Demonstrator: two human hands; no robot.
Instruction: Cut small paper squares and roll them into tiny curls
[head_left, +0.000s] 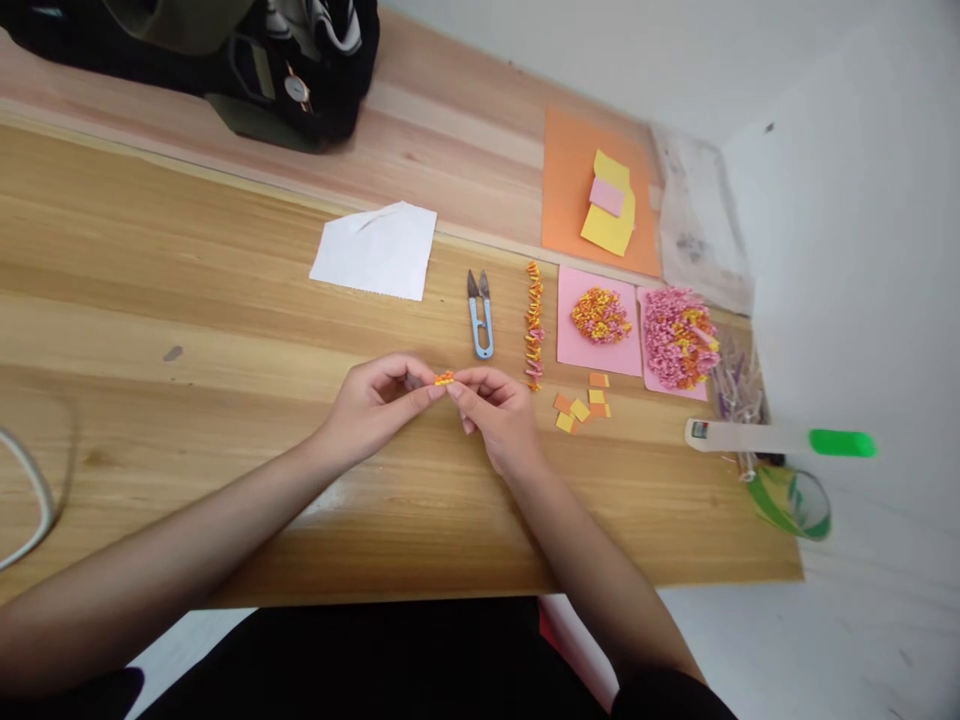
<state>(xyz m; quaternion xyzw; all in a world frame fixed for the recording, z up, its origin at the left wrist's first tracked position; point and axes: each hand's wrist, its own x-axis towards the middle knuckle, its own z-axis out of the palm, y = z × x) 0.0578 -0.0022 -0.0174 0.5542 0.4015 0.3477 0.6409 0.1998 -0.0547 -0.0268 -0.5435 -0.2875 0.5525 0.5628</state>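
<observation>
My left hand (385, 397) and my right hand (493, 408) meet over the middle of the table. Their fingertips pinch a small orange-and-yellow piece (444, 379) from both sides; its surface looks bumpy, and the fingers partly cover it. Beyond the hands lie blue-handled thread snips (481, 318), blades pointing away. To their right runs a narrow row of tiny orange, yellow and pink pieces (534, 330). Several small orange-and-yellow paper squares (579, 410) are scattered just right of my right hand.
Two pink paper sheets (574, 345) carry heaps of tiny coloured pieces (679, 340). Behind them is an orange sheet (562, 180) with sticky notes. A white paper (375, 255), a dark bag (300, 115), a green tape roll (791, 500) and a white-and-green stick (765, 438) lie around.
</observation>
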